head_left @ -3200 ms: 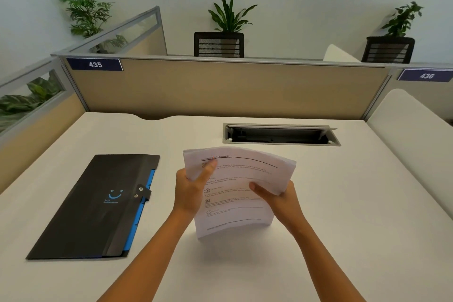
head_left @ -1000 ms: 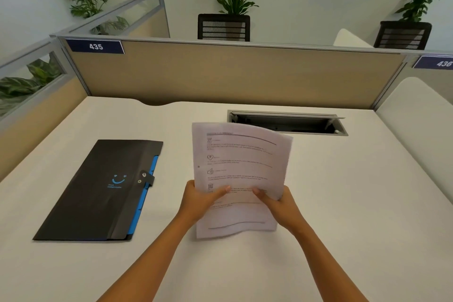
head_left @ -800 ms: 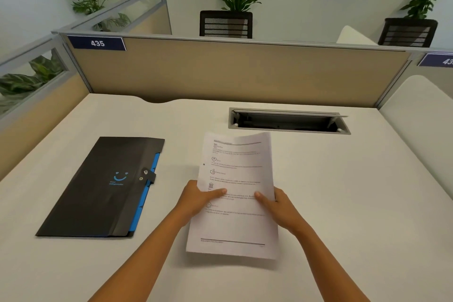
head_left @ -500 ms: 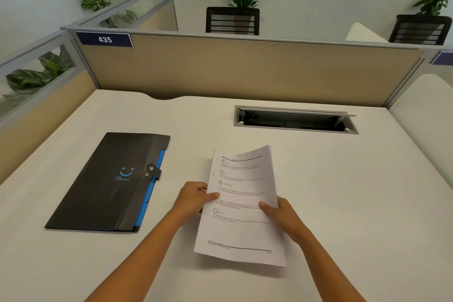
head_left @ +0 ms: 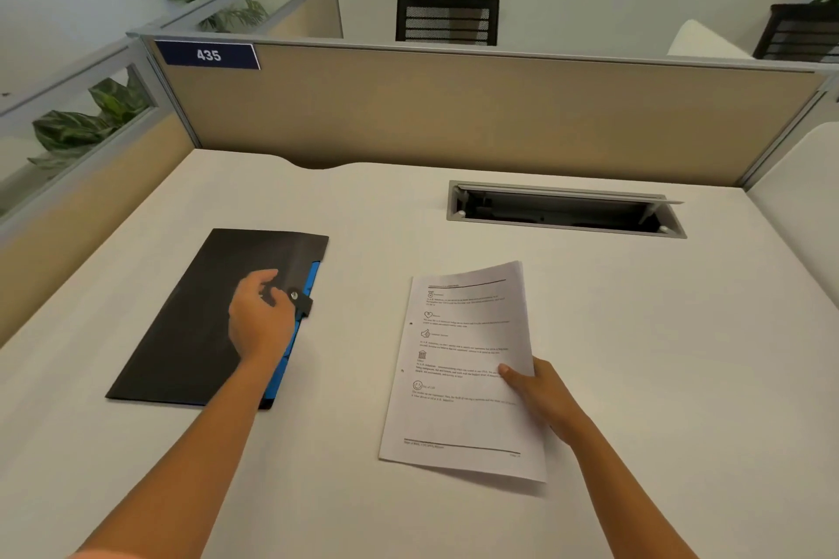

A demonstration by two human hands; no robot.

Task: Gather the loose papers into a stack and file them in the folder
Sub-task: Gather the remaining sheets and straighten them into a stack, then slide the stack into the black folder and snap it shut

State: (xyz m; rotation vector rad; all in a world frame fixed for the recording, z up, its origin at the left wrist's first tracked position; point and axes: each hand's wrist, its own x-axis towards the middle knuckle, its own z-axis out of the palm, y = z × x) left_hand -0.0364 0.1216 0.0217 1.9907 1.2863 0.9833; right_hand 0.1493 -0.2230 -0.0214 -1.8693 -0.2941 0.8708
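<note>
A stack of white printed papers [head_left: 463, 377] is held just above the white desk [head_left: 658, 377], its far edge lifted. My right hand [head_left: 540, 395] grips its right edge, thumb on top. To the left lies a black folder [head_left: 190, 331], closed, with a blue inner edge and a snap tab [head_left: 300, 300] on its right side. My left hand [head_left: 259, 318] rests on the folder, fingers curled at the flap right beside the snap tab; whether it pinches the flap I cannot tell.
An open cable tray slot [head_left: 563, 209] is cut into the desk behind the papers. Beige partition walls [head_left: 454, 113] close the desk at the back and left, with a "435" label [head_left: 209, 55]. Potted plants stand beyond.
My left hand let go of the papers and moved left onto the folder's flap. The stack went from upright to nearly flat, now held by my right hand alone.
</note>
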